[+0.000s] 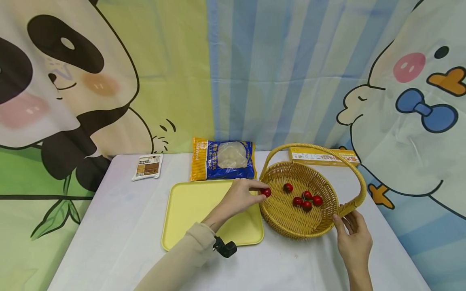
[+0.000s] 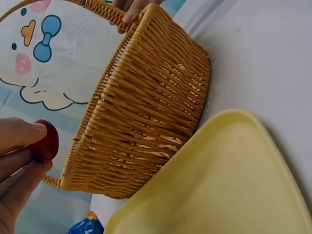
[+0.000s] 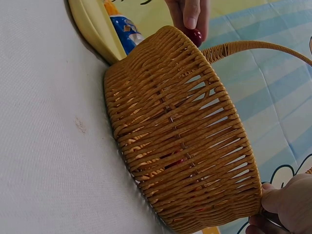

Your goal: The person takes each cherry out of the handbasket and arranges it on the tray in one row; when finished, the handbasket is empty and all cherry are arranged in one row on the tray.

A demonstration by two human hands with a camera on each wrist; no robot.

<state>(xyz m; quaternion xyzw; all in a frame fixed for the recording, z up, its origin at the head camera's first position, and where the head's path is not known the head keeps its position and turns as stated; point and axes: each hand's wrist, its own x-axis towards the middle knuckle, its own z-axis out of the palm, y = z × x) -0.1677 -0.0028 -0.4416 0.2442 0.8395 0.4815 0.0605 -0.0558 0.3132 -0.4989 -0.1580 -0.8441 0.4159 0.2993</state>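
Between thumb and fingertips, my left hand [image 1: 238, 198] pinches a dark red cherry [image 1: 266, 192] at the left rim of a wicker basket [image 1: 287, 232]. The left wrist view shows this cherry [image 2: 46, 141] held above the rim level. Several more cherries [image 1: 307, 206] lie on the basket's floor, most in a cluster and one apart. On the basket's right side my right hand [image 1: 354, 238] grips the rim by the foot of the arched handle [image 1: 358, 178]. Its thumb [image 3: 273, 199] presses on the rim in the right wrist view; some fingers are partly hidden.
A yellow tray [image 1: 182, 218] lies just left of the basket, under my left forearm. Behind it stands a blue and orange food bag [image 1: 231, 155]. A small white and brown packet [image 1: 148, 167] lies at the back left, and a long yellow box [image 1: 322, 157] behind the basket.
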